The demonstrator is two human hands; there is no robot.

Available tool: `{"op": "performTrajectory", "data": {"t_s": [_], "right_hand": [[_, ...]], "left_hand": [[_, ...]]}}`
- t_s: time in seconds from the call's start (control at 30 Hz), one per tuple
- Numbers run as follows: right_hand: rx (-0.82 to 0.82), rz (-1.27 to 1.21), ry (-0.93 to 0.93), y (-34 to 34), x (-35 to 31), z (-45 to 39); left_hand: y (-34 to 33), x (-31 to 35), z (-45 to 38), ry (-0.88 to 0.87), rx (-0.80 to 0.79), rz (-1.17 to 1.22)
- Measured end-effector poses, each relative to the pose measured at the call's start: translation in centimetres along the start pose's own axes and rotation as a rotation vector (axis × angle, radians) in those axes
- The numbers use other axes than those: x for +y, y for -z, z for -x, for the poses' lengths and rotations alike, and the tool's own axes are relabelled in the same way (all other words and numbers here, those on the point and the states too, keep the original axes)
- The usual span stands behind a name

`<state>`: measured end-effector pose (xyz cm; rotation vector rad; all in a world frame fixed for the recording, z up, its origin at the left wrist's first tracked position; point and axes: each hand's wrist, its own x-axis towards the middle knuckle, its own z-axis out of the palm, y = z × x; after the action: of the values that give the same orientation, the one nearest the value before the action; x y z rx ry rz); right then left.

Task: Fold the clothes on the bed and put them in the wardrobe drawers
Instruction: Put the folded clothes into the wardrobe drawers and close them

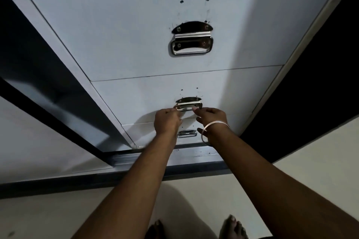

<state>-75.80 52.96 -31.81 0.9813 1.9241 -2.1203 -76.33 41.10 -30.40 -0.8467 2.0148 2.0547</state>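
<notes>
A white wardrobe with three stacked drawers fills the view. The middle drawer (136, 95) has a chrome handle (188, 104). My left hand (167, 120) curls its fingers on the handle's left end. My right hand (211, 117), with a thin bangle on the wrist, curls its fingers at the handle's right end. The top drawer (116, 35) carries a larger chrome handle (192, 40). The bottom drawer's small handle (186, 134) shows between my wrists. All drawers look shut. No clothes are in view.
A dark sliding door (48, 87) stands open at the left and another dark panel (310, 83) at the right. A metal track (136, 157) runs along the wardrobe base. My bare feet (233, 227) stand on pale floor.
</notes>
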Motion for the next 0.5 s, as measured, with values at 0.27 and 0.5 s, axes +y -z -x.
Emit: {"op": "performTrajectory", "data": {"t_s": [0.27, 0.5], "right_hand": [[-0.05, -0.253, -0.07, 0.2, 0.0, 0.3], [-0.042, -0.199, 0.021, 0.2, -0.7, 0.3]], "left_hand": [[0.6, -1.7, -0.8, -0.188, 0.029, -0.161], [0.7, -0.6, 0.7, -0.237, -0.003, -0.222]]}}
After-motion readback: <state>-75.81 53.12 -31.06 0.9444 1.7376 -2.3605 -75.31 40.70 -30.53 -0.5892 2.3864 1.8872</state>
